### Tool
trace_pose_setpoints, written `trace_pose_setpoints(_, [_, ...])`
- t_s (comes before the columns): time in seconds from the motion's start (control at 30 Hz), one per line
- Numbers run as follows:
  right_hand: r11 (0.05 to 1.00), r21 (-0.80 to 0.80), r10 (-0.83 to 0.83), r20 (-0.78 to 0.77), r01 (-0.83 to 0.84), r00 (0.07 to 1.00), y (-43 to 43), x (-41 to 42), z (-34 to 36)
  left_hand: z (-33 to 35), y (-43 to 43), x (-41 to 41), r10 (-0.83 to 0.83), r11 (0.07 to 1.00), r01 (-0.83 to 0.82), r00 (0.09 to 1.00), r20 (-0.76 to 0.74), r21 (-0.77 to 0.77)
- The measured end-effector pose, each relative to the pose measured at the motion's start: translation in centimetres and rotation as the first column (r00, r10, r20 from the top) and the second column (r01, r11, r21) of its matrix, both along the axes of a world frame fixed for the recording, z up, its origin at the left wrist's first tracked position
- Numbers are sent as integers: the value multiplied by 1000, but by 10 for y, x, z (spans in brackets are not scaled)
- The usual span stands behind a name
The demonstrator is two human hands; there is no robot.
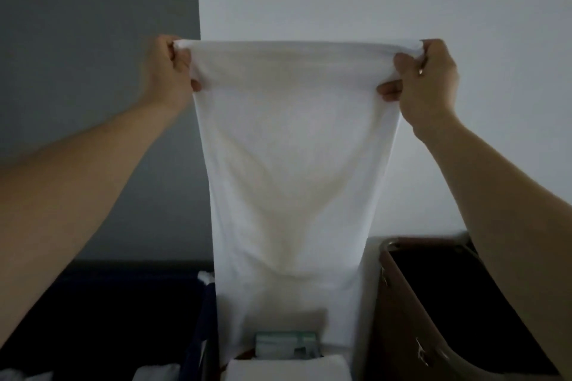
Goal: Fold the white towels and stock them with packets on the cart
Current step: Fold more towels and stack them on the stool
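White cloth towel (291,164) held up, spread flat before a pale wall. Left hand (168,68) and right hand (430,77) each pinched one top corner, fingers (402,60) curled into the cloth. Its lower end hung near pale green packets (284,343) and a folded white towel (288,366).

1. The towel (294,148) I hold up is plain white, with no pattern.
2. The packets (284,342) below its hem look pale green, perhaps teal; the light is dim.
3. The bin (399,318) is brown outside, black inside.
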State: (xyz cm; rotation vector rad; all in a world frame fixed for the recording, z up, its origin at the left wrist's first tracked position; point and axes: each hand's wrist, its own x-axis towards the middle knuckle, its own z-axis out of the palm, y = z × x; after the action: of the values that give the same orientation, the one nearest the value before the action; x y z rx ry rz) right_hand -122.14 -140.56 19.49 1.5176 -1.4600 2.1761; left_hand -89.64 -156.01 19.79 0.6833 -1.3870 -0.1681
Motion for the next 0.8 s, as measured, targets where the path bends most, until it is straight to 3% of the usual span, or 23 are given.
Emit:
trace_pose_setpoints(0.2, [998,70,3,7,-3,1000,61,24,-39,-44,50,31,-69,995,67,997,25,80])
trace_pose_setpoints(0.4, [961,277,-13,95,-13,995,132,57,-144,-161,135,78,-168,956,139,981,97,258])
trace_pose_setpoints(0.6, [808,587,-92,51,45,994,209,82,-260,-289,231,121,-276,837,58,903,330,543])
trace_pose_setpoints(0.8, [689,699,-127,-140,190,982,251,87,-292,-326,266,133,-388,716,116,885,255,689])
